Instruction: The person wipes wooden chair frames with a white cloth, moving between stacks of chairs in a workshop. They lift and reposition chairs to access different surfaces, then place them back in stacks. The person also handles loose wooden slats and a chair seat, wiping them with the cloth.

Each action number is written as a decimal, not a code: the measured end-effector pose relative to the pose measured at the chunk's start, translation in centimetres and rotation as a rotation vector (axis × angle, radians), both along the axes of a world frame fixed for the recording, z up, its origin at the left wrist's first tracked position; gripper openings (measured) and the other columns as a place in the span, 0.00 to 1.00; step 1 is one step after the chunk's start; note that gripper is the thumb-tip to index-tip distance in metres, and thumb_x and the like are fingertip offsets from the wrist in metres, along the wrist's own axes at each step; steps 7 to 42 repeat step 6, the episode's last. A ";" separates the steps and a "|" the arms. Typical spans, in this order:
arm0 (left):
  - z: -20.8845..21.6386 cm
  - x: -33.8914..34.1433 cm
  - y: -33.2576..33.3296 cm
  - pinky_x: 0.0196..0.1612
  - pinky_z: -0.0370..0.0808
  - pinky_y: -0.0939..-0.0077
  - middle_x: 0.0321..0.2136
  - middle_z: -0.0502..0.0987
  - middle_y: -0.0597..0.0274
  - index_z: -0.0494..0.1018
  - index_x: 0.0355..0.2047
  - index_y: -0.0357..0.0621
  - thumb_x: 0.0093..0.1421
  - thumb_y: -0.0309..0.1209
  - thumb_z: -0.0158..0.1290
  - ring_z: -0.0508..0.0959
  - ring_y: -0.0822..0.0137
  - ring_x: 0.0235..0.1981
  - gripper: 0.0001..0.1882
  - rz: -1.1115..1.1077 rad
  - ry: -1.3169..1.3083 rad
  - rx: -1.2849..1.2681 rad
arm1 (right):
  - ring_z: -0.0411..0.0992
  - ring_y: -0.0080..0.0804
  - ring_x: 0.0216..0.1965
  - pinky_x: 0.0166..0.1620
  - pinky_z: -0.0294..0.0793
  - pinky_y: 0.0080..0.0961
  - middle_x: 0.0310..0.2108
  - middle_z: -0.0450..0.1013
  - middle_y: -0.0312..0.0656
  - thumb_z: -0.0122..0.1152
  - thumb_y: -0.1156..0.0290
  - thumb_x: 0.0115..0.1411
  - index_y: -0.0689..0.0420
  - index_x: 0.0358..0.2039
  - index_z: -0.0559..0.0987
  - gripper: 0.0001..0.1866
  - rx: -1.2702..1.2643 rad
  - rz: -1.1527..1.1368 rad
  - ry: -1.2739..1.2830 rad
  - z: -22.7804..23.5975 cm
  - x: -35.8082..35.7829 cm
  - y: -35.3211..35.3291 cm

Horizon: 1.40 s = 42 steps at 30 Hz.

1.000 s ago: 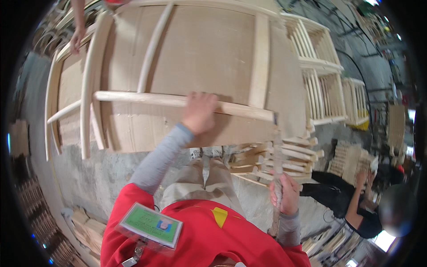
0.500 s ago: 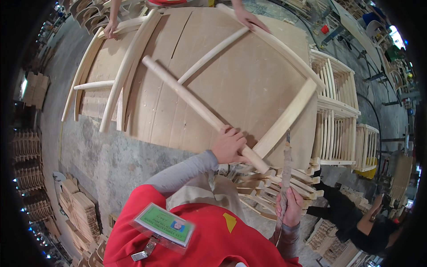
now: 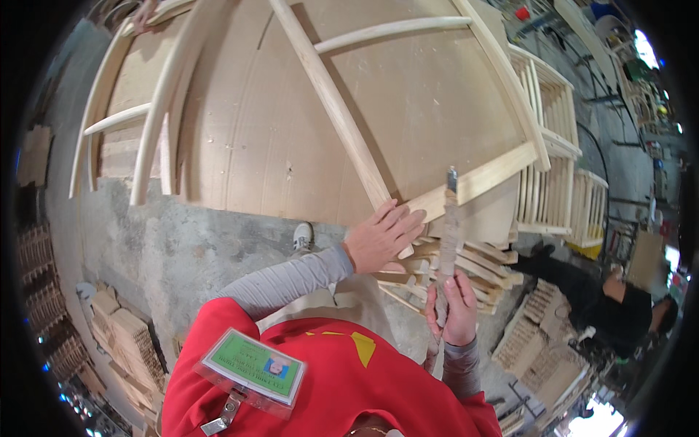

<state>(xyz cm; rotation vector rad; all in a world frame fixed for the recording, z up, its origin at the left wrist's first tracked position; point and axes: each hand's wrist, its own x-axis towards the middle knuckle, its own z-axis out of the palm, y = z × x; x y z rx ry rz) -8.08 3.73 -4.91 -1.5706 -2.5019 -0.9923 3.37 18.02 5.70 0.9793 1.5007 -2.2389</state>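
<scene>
A pale wooden frame lies on the board-topped table, with a long leg [image 3: 331, 98], a flat rail [image 3: 491, 175], a thin crossbar [image 3: 393, 30] and a second curved leg [image 3: 510, 73]. My left hand [image 3: 382, 234] rests flat over the near corner where leg and rail meet, fingers stretched out. Upright in my right hand [image 3: 455, 309] is a slender tool wrapped in brownish tape [image 3: 449, 233], with a dark metal tip above the rail. Its lower end runs down toward my sleeve; its exact kind I cannot make out.
The table is covered with brown board [image 3: 247, 167]. A second wooden frame [image 3: 164, 102] stands at its left, near another person's hand [image 3: 144, 16]. Slatted frames [image 3: 542, 197] are stacked at the right, curved pieces [image 3: 480, 266] below the near edge. A person in black [image 3: 611, 306] is farther right.
The frame has turned, its long leg now steeper. My left hand has opened from its grip onto the corner. The taped tool has shifted slightly left. The co-worker's hand has left the frame's far side.
</scene>
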 end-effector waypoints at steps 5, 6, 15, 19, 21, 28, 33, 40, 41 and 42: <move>-3.0 1.2 1.0 0.59 0.46 0.64 0.48 0.59 0.56 0.60 0.48 0.44 0.43 0.45 0.52 0.57 0.61 0.51 0.32 -0.086 0.032 -0.244 | 0.60 0.22 0.07 0.08 0.56 0.15 0.20 0.65 0.42 0.40 0.70 0.59 0.59 0.47 0.58 0.15 0.233 0.100 -0.110 -0.4 1.3 -6.1; -3.6 1.4 1.4 0.60 0.44 0.67 0.50 0.59 0.57 0.61 0.48 0.44 0.43 0.44 0.52 0.55 0.62 0.54 0.32 -0.156 -0.124 -0.229 | 0.60 0.22 0.07 0.08 0.56 0.14 0.20 0.65 0.43 0.41 0.70 0.59 0.55 0.54 0.53 0.22 0.254 0.133 -0.106 -0.2 1.5 -7.2; -3.6 1.4 1.4 0.60 0.44 0.67 0.50 0.59 0.57 0.61 0.48 0.44 0.43 0.44 0.52 0.55 0.62 0.54 0.32 -0.156 -0.124 -0.229 | 0.60 0.22 0.07 0.08 0.56 0.14 0.20 0.65 0.43 0.41 0.70 0.59 0.55 0.54 0.53 0.22 0.254 0.133 -0.106 -0.2 1.5 -7.2; -3.6 1.4 1.4 0.60 0.44 0.67 0.50 0.59 0.57 0.61 0.48 0.44 0.43 0.44 0.52 0.55 0.62 0.54 0.32 -0.156 -0.124 -0.229 | 0.60 0.22 0.07 0.08 0.56 0.14 0.20 0.65 0.43 0.41 0.70 0.59 0.55 0.54 0.53 0.22 0.254 0.133 -0.106 -0.2 1.5 -7.2; -3.6 1.4 1.4 0.60 0.44 0.67 0.50 0.59 0.57 0.61 0.48 0.44 0.43 0.44 0.52 0.55 0.62 0.54 0.32 -0.156 -0.124 -0.229 | 0.60 0.22 0.07 0.08 0.56 0.14 0.20 0.65 0.43 0.41 0.70 0.59 0.55 0.54 0.53 0.22 0.254 0.133 -0.106 -0.2 1.5 -7.2; -3.6 1.4 1.4 0.60 0.44 0.67 0.50 0.59 0.57 0.61 0.48 0.44 0.43 0.44 0.52 0.55 0.62 0.54 0.32 -0.156 -0.124 -0.229 | 0.60 0.22 0.07 0.08 0.56 0.14 0.20 0.65 0.43 0.41 0.70 0.59 0.55 0.54 0.53 0.22 0.254 0.133 -0.106 -0.2 1.5 -7.2; -3.6 1.4 1.4 0.60 0.44 0.67 0.50 0.59 0.57 0.61 0.48 0.44 0.43 0.44 0.52 0.55 0.62 0.54 0.32 -0.156 -0.124 -0.229 | 0.60 0.22 0.07 0.08 0.56 0.14 0.20 0.65 0.43 0.41 0.70 0.59 0.55 0.54 0.53 0.22 0.254 0.133 -0.106 -0.2 1.5 -7.2; -3.6 1.4 1.4 0.60 0.44 0.67 0.50 0.59 0.57 0.61 0.48 0.44 0.43 0.44 0.52 0.55 0.62 0.54 0.32 -0.156 -0.124 -0.229 | 0.60 0.22 0.07 0.08 0.56 0.14 0.20 0.65 0.43 0.41 0.70 0.59 0.55 0.54 0.53 0.22 0.254 0.133 -0.106 -0.2 1.5 -7.2; -3.6 1.4 1.4 0.60 0.44 0.67 0.50 0.59 0.57 0.61 0.48 0.44 0.43 0.44 0.52 0.55 0.62 0.54 0.32 -0.156 -0.124 -0.229 | 0.60 0.22 0.07 0.08 0.56 0.14 0.20 0.65 0.43 0.41 0.70 0.59 0.55 0.54 0.53 0.22 0.254 0.133 -0.106 -0.2 1.5 -7.2; -3.6 1.4 1.4 0.60 0.44 0.67 0.50 0.59 0.57 0.61 0.48 0.44 0.43 0.44 0.52 0.55 0.62 0.54 0.32 -0.156 -0.124 -0.229 | 0.60 0.22 0.07 0.08 0.56 0.14 0.20 0.65 0.43 0.41 0.70 0.59 0.55 0.54 0.53 0.22 0.254 0.133 -0.106 -0.2 1.5 -7.2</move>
